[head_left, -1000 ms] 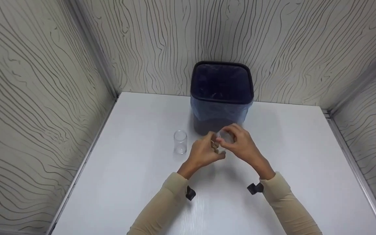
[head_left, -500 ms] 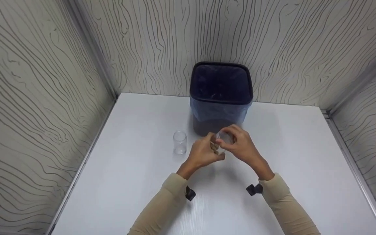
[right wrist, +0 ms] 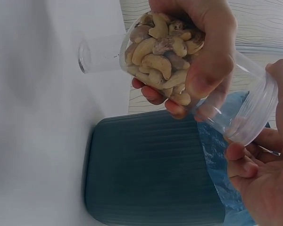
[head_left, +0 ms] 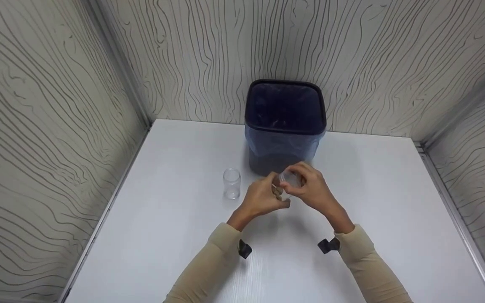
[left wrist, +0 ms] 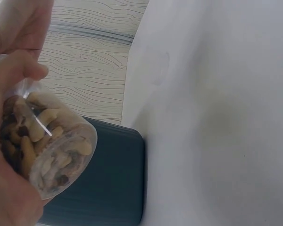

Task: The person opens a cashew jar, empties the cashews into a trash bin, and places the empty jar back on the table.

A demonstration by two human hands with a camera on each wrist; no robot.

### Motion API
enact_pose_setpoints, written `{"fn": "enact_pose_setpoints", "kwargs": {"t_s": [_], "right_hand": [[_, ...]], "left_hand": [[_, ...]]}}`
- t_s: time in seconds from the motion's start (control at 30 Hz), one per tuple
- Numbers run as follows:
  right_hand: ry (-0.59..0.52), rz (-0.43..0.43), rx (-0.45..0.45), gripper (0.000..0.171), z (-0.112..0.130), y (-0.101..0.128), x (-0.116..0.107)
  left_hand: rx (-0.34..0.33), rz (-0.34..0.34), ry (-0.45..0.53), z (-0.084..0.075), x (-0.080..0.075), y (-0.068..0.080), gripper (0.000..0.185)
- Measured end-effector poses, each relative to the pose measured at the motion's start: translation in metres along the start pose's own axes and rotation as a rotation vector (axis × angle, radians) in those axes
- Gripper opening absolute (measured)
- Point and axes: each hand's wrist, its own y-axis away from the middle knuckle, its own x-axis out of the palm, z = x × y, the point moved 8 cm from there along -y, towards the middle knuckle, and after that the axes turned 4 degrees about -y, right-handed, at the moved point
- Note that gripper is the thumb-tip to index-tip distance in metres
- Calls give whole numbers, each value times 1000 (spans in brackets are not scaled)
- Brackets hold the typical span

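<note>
My left hand [head_left: 263,195] grips a clear jar [right wrist: 203,108] partly filled with cashew nuts [right wrist: 162,54], its fingers around the filled part. The jar is tilted in front of the bin, with its base showing in the left wrist view. My right hand [head_left: 315,189] holds the clear, ridged lid end [right wrist: 254,113] of the same jar, fingertips and thumb around its rim. Both hands are close together over the table, and the fingers hide part of the jar in the head view.
An upright clear glass [head_left: 231,184] stands on the white table [head_left: 175,235] left of the hands. Behind them is a dark bin [head_left: 280,160] with a blue liner [right wrist: 226,165]. Wood-patterned panels [head_left: 200,54] enclose the back and sides.
My right hand and the lid end shift slightly against the left hand. The left hand keeps its hold on the jar almost in place; glass and bin stay put.
</note>
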Motion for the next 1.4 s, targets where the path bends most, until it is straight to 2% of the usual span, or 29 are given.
{"fn": "enact_pose_setpoints", "kwargs": {"t_s": [0.37, 0.57, 0.8, 0.93, 1.07, 1.23, 1.4], "right_hand": [[-31, -4, -1, 31, 1, -1, -1], [-47, -4, -3, 31, -4, 2, 3], [-26, 7, 37, 30, -8, 5, 8], [20, 13, 75, 29, -8, 5, 10], [94, 27, 159, 30, -9, 6, 13], [248, 27, 268, 45, -12, 6, 14], [368, -5, 266, 48, -13, 6, 12]], "left_hand": [[-30, 70, 74, 1, 3, -1, 45], [-17, 66, 3, 2, 1, -1, 48], [7, 52, -74, 2, 0, -1, 46], [26, 29, -113, 2, 0, -2, 46], [46, -3, -187, -1, 0, -3, 45], [69, -56, -247, -8, -3, -5, 46], [68, -72, -276, -11, -5, -6, 47]]}}
